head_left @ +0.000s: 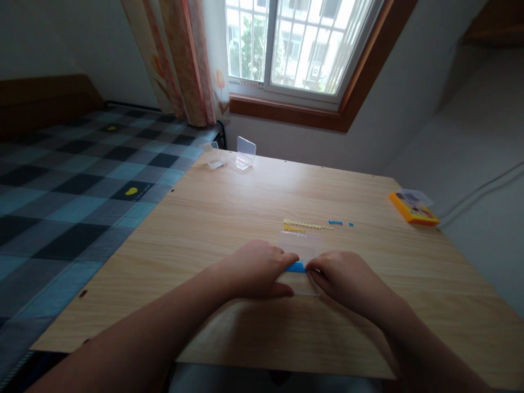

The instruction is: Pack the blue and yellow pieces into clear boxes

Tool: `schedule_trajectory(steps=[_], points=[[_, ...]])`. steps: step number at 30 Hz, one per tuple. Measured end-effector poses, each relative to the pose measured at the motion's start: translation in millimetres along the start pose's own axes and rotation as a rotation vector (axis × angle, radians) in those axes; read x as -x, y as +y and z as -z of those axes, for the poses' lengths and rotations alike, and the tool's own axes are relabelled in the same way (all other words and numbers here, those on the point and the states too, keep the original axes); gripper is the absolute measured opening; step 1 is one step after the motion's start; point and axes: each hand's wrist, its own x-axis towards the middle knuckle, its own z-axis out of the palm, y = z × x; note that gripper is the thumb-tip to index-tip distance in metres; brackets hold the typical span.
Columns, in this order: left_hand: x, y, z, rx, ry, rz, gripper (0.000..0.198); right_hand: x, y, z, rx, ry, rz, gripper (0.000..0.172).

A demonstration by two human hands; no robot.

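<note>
The blue bead row [295, 267] lay on the clear plastic tray [301, 245], its ends pinched between the closed fingertips of the left hand [256, 270] and right hand [347, 275]. Yellow bead rows [307, 225] lay just beyond the tray.

wooden table [229, 218] | checked bed [61, 180] | barred window [295, 43] | floral curtain [180, 60] | white walls [409, 109]

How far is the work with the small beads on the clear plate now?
Done: a short row of blue beads sits on the clear plate. In hand: the left hand and the right hand both touch the plate at that row. Remaining: most of the plate looks bare, and yellow beads and loose blue beads lie on the table beyond it.
</note>
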Motion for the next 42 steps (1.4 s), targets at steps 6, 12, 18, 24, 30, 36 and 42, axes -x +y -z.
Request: schedule_trajectory(steps=[6,12,18,24,30,36,42], points=[[-0.2,0.5,2.3,0.001,-0.023,0.004,0.048,-0.1,0.9,0.6,0.004,-0.002,0.011,0.027],[-0.5,0.1,0.0,0.0,-0.018,0.013,0.049,-0.8,-0.8,1.8,0.036,-0.038,-0.026,0.028],[-0.4,0.5,0.9,-0.005,-0.02,0.014,0.049,0.7,-3.2,3.9,0.029,-0.047,-0.018,0.028],[-0.1,0.9,2.5,-0.002,-0.029,0.011,0.05,0.1,-2.6,3.8,0.031,-0.027,-0.022,0.029],[-0.1,-0.1,0.5,-0.002,-0.01,0.0,0.051,-1.2,-2.9,0.4,0.017,-0.012,-0.04,0.026],[0.2,-0.2,0.1,0.002,0.0,-0.008,0.05,-1.5,-3.7,-2.9,0.007,-0.002,-0.056,0.024],[0.4,0.8,2.9,0.007,-0.008,-0.01,0.048,-3.6,-4.4,-5.7,0.005,0.004,-0.076,0.024]])
